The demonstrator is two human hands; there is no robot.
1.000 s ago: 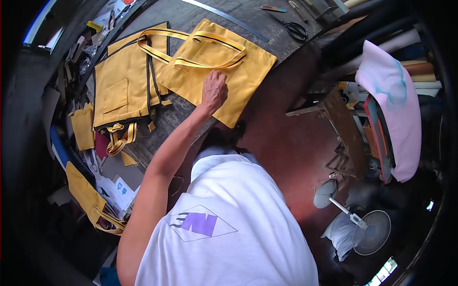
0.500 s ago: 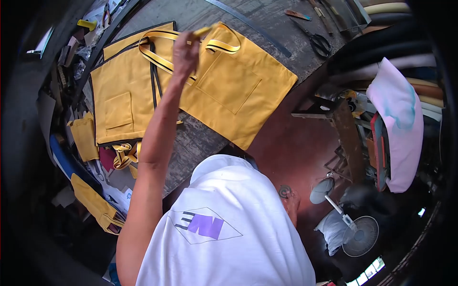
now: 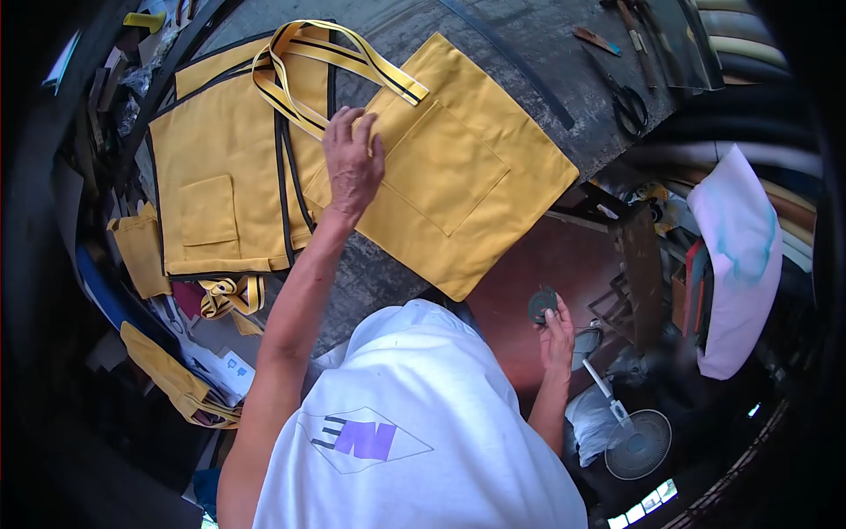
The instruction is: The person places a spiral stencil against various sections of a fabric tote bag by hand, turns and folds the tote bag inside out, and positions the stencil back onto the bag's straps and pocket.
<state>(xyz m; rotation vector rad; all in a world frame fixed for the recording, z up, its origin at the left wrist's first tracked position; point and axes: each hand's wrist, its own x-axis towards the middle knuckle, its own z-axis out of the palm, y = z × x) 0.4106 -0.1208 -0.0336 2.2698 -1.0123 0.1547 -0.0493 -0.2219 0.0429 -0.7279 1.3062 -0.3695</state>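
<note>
My left hand (image 3: pixel 354 163) rests over the left part of a yellow fabric bag panel (image 3: pixel 529 172) with a stitched square pocket, its fingers spread and holding nothing. Just above those fingers, a yellow strap with white and black stripes (image 3: pixel 374 63) loops across the fabric. To the left lies a second yellow piece (image 3: pixel 211 141) with black binding and a small pocket. Off the table edge at lower right, my right hand (image 3: pixel 556 342) pinches a round dark-green disc (image 3: pixel 543 305); its exact kind is not clear.
Black-handled scissors (image 3: pixel 629 108), a metal ruler (image 3: pixel 520 66) and several hand tools lie on the worn table (image 3: pixel 397 264). Fabric rolls (image 3: pixel 745 53) and a pink cloth (image 3: pixel 736 238) are at right. A fan (image 3: pixel 638 443) stands below. Bundled striped strap (image 3: pixel 231 298) lies at left.
My left hand has let go of the strap and come down toward me, and the strap end lies on the panel. My right hand has risen outward with the disc. The view has shifted slightly.
</note>
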